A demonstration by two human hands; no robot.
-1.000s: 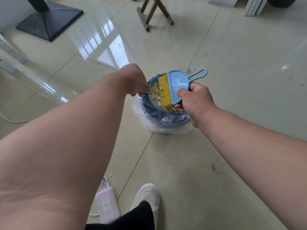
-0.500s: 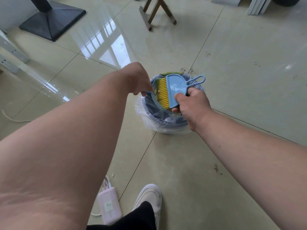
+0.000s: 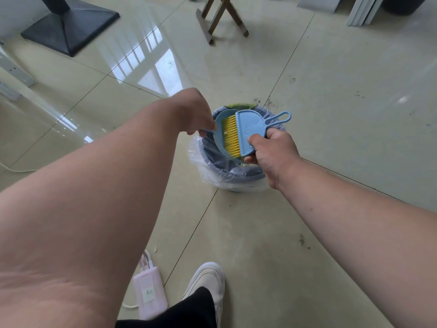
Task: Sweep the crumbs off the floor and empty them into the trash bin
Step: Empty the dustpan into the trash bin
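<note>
Glossy tiled floor (image 3: 331, 114), bin (image 3: 236, 178) at centre. The crumbs seen in the pan (image 3: 218, 136) a second ago are gone, tipped into the bin. Left hand (image 3: 196, 114) pinches the pan handle above the bin; right hand (image 3: 272, 152) grips the brush (image 3: 246, 131), bristles in the pan. No writing readable.

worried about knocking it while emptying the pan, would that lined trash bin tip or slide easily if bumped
The trash bin looks like thin plastic, so probably light. It stands on glossy floor tiles, so a bump would likely slide it more than tip it, since it looks squat and wide. Its loose liner is floppy and may slip.
</note>
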